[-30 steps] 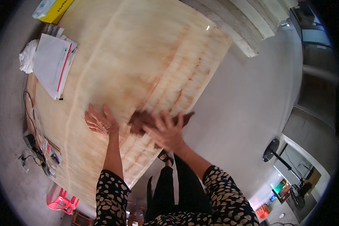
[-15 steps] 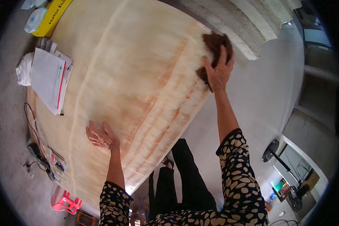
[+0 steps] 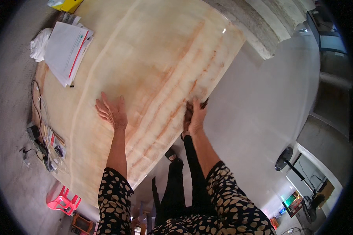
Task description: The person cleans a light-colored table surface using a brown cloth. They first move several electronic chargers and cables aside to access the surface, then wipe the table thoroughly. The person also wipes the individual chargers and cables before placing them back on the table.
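Note:
My left hand (image 3: 113,111) rests on the cream, orange-streaked stone tabletop (image 3: 141,58), fingers apart and holding nothing. At the tabletop's near right edge, my right hand (image 3: 197,116) is closed round a dark brown cloth (image 3: 188,112). Most of the cloth is hidden by the hand, with a bit poking out past the fingers on the right. A glossy highlight shows on the tabletop's far right corner.
Stacked papers (image 3: 66,53) and a white plastic bag (image 3: 40,44) lie at the far left, below a yellow box (image 3: 68,4). Cables and a black adapter (image 3: 33,132) sit along the left edge. Red plastic stool (image 3: 63,201), stairs (image 3: 259,37) and standing fan (image 3: 283,158) surround the table.
My right hand has come back with the brown cloth from the far right corner to the near right edge, the cloth now bunched up. My left hand appears higher in the view, still spread.

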Available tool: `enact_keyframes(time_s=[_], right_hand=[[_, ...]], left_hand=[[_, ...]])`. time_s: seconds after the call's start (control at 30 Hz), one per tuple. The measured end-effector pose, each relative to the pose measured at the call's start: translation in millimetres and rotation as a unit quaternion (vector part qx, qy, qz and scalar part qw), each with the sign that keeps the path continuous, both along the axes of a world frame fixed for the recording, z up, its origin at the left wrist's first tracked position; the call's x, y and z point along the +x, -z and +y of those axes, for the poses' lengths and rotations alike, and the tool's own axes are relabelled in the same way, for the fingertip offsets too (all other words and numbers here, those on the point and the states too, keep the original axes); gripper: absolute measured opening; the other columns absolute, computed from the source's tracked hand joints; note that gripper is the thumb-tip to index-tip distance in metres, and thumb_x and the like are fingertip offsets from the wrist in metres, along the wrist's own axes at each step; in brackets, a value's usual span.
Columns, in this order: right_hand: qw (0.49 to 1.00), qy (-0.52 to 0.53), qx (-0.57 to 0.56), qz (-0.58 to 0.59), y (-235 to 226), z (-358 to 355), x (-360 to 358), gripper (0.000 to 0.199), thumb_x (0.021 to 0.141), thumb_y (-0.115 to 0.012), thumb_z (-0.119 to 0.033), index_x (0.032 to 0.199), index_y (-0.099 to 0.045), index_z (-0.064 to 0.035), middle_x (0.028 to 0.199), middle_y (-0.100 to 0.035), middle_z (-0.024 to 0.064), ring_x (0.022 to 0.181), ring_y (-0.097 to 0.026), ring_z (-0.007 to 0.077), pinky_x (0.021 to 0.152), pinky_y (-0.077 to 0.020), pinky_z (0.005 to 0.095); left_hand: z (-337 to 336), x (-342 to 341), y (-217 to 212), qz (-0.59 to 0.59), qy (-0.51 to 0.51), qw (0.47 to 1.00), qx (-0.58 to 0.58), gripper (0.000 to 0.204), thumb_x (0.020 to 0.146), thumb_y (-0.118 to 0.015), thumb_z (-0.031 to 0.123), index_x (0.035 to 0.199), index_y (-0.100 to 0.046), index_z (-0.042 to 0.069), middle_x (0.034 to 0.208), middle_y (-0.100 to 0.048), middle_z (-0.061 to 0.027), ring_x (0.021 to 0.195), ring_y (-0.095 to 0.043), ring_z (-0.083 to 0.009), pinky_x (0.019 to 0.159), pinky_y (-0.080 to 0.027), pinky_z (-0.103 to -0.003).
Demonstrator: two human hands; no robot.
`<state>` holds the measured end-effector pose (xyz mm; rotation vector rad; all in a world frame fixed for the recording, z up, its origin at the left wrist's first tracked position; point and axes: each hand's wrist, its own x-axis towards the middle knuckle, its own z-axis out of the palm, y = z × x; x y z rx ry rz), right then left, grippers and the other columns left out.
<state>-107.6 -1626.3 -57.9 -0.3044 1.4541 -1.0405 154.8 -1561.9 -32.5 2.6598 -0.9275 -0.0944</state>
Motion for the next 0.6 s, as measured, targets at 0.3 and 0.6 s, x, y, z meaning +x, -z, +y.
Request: enact_keyframes(time_s=[0.3,0.6], right_hand=[[0.958,-0.261,0.111,-0.037,2,239,41,0.06,0.084,-0.072,-0.019,0.13,-0.038,-0.0023,0.105,-0.06,0.0117,0.09,-0.06,0.0194,0.068,-0.052,0.0336],[0.782,-0.54,-0.247,0.189,-113,92,-2,0.041,0.084,-0.062,-0.018,0.121,-0.052,-0.0052,0.116,-0.054,0.0196,0.106,-0.05,0.0391,0.091,-0.0415,0.0447]], left_hand=[[104,-85,-24,0.053,0.192,0.979,-0.049,0.083,0.083,-0.063,0.047,0.146,-0.026,0.007,0.147,-0.016,-0.0287,0.135,-0.014,-0.0487,0.108,-0.016,-0.059],[110,-39,-47,0.168,0.173,0.97,-0.022,0.059,0.086,-0.064,0.024,0.135,-0.039,0.002,0.136,-0.036,-0.0194,0.124,-0.036,-0.0362,0.103,-0.032,-0.045]])
